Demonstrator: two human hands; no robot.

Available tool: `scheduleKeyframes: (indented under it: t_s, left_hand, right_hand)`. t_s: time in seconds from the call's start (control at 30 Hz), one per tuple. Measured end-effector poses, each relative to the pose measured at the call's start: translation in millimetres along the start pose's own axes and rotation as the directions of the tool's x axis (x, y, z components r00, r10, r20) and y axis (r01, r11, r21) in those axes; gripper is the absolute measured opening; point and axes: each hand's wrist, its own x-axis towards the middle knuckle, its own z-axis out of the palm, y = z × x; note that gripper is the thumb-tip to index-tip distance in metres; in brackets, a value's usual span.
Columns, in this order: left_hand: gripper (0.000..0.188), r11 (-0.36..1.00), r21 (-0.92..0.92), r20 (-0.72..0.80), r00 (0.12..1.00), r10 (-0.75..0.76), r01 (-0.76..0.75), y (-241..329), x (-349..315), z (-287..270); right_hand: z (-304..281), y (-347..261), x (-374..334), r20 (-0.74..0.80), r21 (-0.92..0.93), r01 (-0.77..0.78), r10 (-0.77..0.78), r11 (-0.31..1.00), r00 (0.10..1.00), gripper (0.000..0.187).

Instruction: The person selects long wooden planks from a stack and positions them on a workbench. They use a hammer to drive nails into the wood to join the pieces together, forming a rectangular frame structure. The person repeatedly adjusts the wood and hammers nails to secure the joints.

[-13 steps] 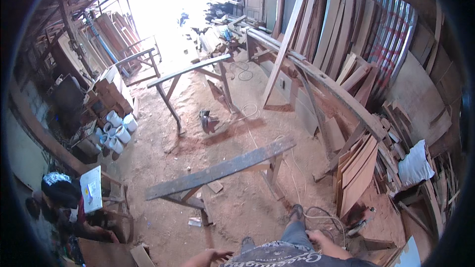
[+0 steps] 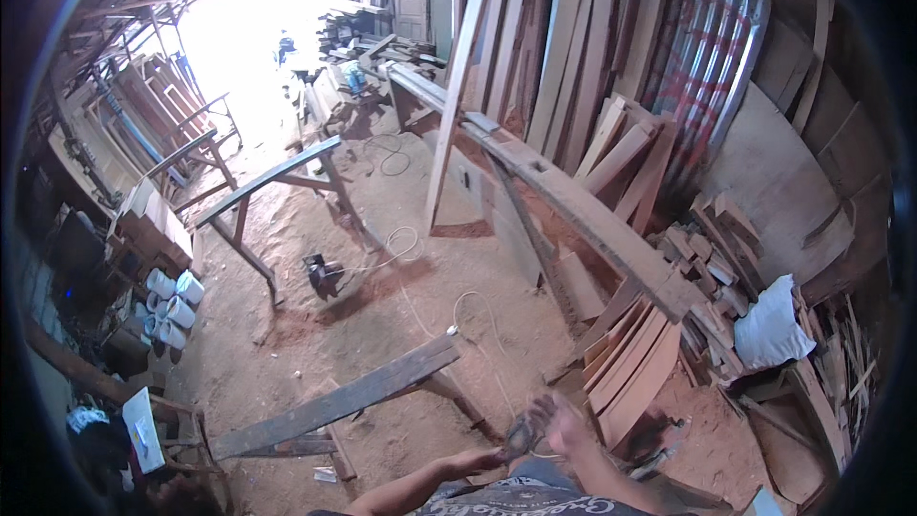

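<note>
My right hand [image 2: 562, 423] is raised in front of my body, with its fingers apart and slightly bent. Nothing plainly shows in it. My left hand [image 2: 485, 460] reaches across toward the right one, palm side hidden, and its fingertips blend into the dark shape of my foot [image 2: 522, 434] below. Both hands are nearest to a pale cord [image 2: 499, 377] on the ground and the end of a sawhorse with a worn dark plank top [image 2: 334, 409]. A small white piece [image 2: 452, 331] sits at that plank's far end.
A second sawhorse [image 2: 272, 177] stands farther off, with a dark power tool [image 2: 323, 273] on the dusty ground. At right are a long beam [image 2: 592, 201], thin boards [image 2: 635, 363] and a white sack [image 2: 772, 325]. Buckets [image 2: 172, 311] and a person [image 2: 95, 449] are at left.
My view has turned right, so the sawhorses shift left. Both hands have come up and inward from beside my body, the right one now in front of me.
</note>
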Motion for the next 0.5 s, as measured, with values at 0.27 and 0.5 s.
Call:
scheduleKeyframes:
  t_s: [0.27,0.5]
  left_hand:
    - [0.046,0.012,-0.704,-0.488,0.496,0.718,-0.710,378.4,-85.9,-63.2]
    - [0.055,-0.369,-0.805,-0.570,0.430,0.700,-0.465,424.8,2.9,-160.8]
  right_hand:
    - [172.3,-240.1,95.0,0.840,-0.467,0.478,0.204,0.744,0.503,0.050]
    - [255.1,-237.8,213.9,0.861,-0.451,0.252,0.343,0.856,0.375,0.045]
